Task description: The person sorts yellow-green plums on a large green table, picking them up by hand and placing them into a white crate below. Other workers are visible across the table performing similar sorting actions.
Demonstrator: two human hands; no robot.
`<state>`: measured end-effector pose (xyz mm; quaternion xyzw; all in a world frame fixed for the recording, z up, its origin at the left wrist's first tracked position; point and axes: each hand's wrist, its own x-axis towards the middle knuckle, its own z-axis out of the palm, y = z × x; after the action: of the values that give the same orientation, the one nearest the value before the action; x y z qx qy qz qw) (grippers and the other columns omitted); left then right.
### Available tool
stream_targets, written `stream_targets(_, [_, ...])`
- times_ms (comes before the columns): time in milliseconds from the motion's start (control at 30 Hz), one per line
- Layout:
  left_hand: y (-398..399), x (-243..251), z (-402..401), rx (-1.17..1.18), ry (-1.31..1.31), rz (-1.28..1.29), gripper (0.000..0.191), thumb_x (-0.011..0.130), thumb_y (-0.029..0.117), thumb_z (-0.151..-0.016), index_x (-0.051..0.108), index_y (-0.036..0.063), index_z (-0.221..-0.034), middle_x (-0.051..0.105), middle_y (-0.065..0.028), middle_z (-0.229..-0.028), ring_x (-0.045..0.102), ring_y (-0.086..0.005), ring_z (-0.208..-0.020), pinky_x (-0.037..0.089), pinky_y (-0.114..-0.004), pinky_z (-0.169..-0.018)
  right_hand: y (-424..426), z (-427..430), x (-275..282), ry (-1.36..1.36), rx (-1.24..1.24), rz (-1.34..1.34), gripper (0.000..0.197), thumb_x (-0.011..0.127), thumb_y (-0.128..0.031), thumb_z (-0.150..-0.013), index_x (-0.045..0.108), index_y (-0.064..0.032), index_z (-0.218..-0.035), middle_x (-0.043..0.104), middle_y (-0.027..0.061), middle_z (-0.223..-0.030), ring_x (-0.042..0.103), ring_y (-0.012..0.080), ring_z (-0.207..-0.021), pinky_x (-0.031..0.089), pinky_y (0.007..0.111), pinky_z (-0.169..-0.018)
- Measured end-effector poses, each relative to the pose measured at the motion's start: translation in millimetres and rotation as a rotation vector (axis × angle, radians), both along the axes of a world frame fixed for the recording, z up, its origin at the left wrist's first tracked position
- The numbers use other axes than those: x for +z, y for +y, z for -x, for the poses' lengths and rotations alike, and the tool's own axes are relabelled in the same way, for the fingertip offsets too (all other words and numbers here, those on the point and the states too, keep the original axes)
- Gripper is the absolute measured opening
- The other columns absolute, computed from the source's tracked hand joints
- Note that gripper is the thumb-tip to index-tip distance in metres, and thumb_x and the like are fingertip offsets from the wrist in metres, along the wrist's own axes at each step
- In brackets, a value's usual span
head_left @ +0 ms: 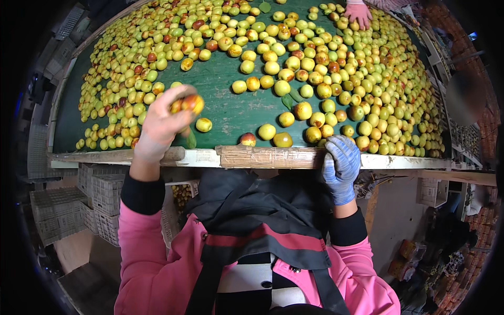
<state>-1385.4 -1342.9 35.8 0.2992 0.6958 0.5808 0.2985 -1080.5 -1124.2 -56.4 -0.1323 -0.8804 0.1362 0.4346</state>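
Note:
My left hand [159, 118], slightly blurred and with a pale covering at the wrist, is raised over the near left of a green sorting table [220, 106]. It grips jujubes [193, 104] with red-brown patches; at least two show between fingers and thumb. A single yellow-green jujube [204, 125] lies just right of this hand, and a green leaf [191, 139] sits below it. My right hand [340, 169], in a blue-and-white knit glove, rests at the table's near edge with its fingers curled. Whether anything is inside its curl is hidden.
Loose jujubes [386, 90] cover much of the table. Taped cardboard [271, 157] pads the near rim. Another person's pink-gloved hand [358, 15] touches fruit at the far right. Plastic crates [108, 193] are stacked below left; a pale crate [432, 191] stands below right.

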Motion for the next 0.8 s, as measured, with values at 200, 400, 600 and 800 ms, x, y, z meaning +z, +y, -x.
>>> stream_targets(200, [-244.4,-55.3,4.8,0.081,0.161,0.529,0.064,0.072,0.024,-0.068,0.056,-0.0048,-0.122,0.062,-0.0145,-0.109,0.061,-0.0237,-0.101,0.048,-0.032,-0.09,-17.1,24.1,13.9,-0.163,0.139,0.152,0.025,0.065,-0.014,-0.081,0.068,-0.0036,-0.104,0.068,0.015,-0.109,0.062,0.0352,-0.106,0.046,0.045,-0.097])
stream_targets(400, [-245.8,-75.3,17.8,0.498,0.624,0.455,0.036,0.066,0.007,-0.084,0.063,-0.001,-0.119,0.063,-0.019,-0.12,0.06,-0.0335,-0.111,0.047,-0.037,-0.097,-78.5,128.4,35.4,-0.43,0.568,0.05,0.041,0.055,-0.034,-0.092,0.062,-0.0024,-0.116,0.065,0.018,-0.111,0.059,0.0374,-0.111,0.041,0.047,-0.103])
stream_targets(600, [-154.6,-42.5,75.6,0.24,0.975,0.778,0.055,0.063,0.043,-0.086,0.06,0.0052,-0.126,0.06,-0.017,-0.126,0.056,-0.035,-0.114,0.045,-0.042,-0.098,-65.5,133.2,43.6,-0.96,0.196,-0.092,0.04,0.051,-0.041,-0.094,0.07,-0.0072,-0.082,0.069,0.0134,-0.086,0.064,0.0316,-0.095,0.038,0.047,-0.105])
stream_targets(800, [-91.9,-29.1,84.5,-0.002,0.659,1.098,0.089,0.054,0.063,-0.083,0.032,0.0093,-0.15,0.036,-0.0273,-0.147,0.043,-0.0436,-0.131,0.037,-0.043,-0.107,-41.8,77.6,31.9,-0.397,0.061,-0.069,0.021,0.065,-0.023,-0.086,0.069,-0.004,-0.094,0.067,0.0133,-0.107,0.058,0.0334,-0.111,0.033,0.052,-0.11])
